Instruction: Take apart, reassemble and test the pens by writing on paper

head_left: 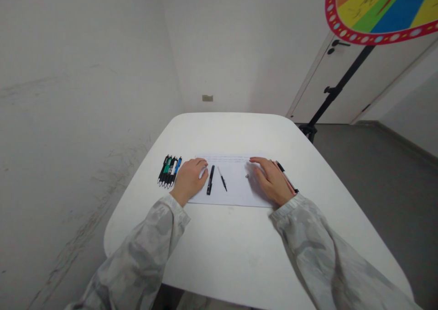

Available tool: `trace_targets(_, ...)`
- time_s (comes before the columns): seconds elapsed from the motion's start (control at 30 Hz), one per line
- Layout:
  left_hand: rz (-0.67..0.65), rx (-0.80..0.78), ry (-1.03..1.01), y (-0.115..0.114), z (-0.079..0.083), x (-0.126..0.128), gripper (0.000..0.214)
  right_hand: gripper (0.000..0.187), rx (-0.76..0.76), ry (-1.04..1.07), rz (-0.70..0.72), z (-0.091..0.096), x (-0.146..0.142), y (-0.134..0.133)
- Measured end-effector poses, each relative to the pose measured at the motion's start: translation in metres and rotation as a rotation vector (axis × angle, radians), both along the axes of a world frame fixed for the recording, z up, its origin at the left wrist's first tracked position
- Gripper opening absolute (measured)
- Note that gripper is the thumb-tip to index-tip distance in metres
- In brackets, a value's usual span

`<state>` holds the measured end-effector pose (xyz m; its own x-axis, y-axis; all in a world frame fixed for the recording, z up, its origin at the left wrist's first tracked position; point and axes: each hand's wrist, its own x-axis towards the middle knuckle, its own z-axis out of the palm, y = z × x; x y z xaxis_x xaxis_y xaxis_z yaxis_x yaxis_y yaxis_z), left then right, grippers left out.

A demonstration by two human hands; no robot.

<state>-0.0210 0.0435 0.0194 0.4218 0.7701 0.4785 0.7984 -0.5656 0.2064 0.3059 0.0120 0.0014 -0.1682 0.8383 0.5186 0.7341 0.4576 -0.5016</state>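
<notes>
A white sheet of paper (232, 196) with lines of writing along its top lies on the table. My left hand (190, 176) rests at the sheet's left edge, thumb apart from the curved fingers, holding nothing. My right hand (272, 180) lies over the right part of the sheet, fingers spread and empty. Between them are a black pen barrel or cap-like tube (210, 181) and a slim white-and-black pen piece (222, 179). A tiny grey piece (247, 176) sits near my right thumb. Partly hidden beyond my right hand are a pinkish strip and a black pen (279, 166).
Several black, green and blue click pens (169, 170) lie side by side left of my left hand. The white table (236, 241) has rounded corners and stands against the walls. A colourful wheel (383, 13) on a black stand (337, 91) is at the right, by a door.
</notes>
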Motion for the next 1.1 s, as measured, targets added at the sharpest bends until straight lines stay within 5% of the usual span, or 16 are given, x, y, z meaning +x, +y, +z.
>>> trace_targets(0.37, -0.008, -0.009, 0.075, 0.003, -0.007, -0.005, 0.038, 0.052, 0.027, -0.179, 0.069, 0.000, 0.000, -0.002)
trace_targets(0.67, -0.041, -0.039, 0.142, 0.004, -0.010, -0.006, 0.042, 0.090, -0.044, -0.288, 0.057, -0.006, -0.002, -0.004)
trace_targets(1.1, -0.055, -0.073, 0.138, 0.005, -0.013, -0.007, 0.045, 0.084, -0.052, -0.307, 0.076, -0.007, -0.004, -0.004)
